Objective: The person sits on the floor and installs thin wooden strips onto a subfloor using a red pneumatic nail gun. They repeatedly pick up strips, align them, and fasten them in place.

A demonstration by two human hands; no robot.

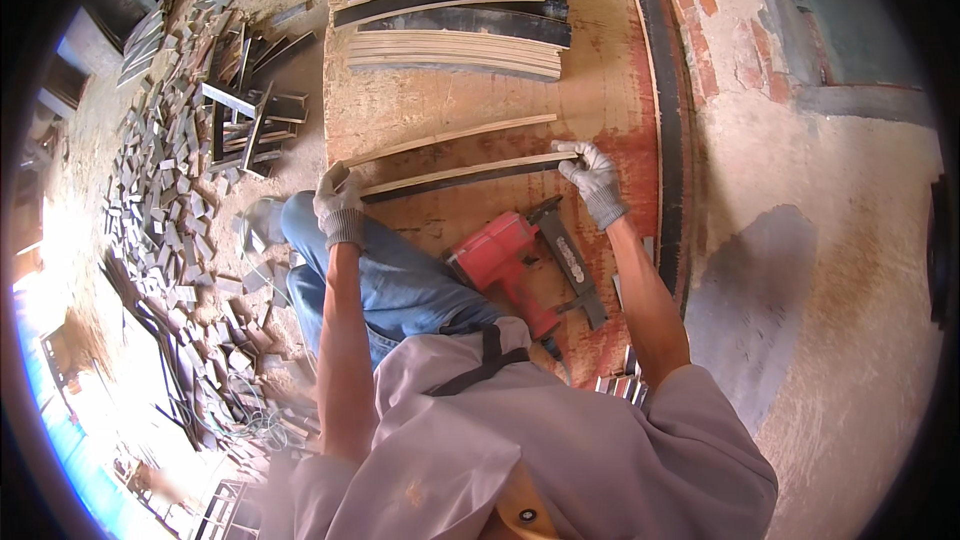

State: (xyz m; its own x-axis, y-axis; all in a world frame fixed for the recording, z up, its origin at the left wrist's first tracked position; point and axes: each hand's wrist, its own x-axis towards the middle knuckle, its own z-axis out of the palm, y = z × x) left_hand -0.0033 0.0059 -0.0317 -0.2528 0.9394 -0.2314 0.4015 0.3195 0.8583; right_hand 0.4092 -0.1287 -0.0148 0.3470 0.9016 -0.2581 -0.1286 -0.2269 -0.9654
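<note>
My left hand (339, 208), in a grey-white glove, is closed around the left end of a narrow plywood strip (465, 173) with a pale layered edge and a dark face. At the strip's other end, the gloved fingers of my right hand (594, 182) pinch it. A second thin plywood strip (450, 135) lies just beyond, roughly parallel, its left end close to my left hand. Below my right hand a red and black nail gun (505, 258) rests on its side on the wooden board (600, 70).
A stack of dark-faced plywood strips (455, 20) lies at the far end of the board. Many small offcuts (165, 180) and some nailed wooden frames (255, 125) cover the floor at left. A dark-edged rail (668, 120) and a worn wall (740, 50) bound the right side.
</note>
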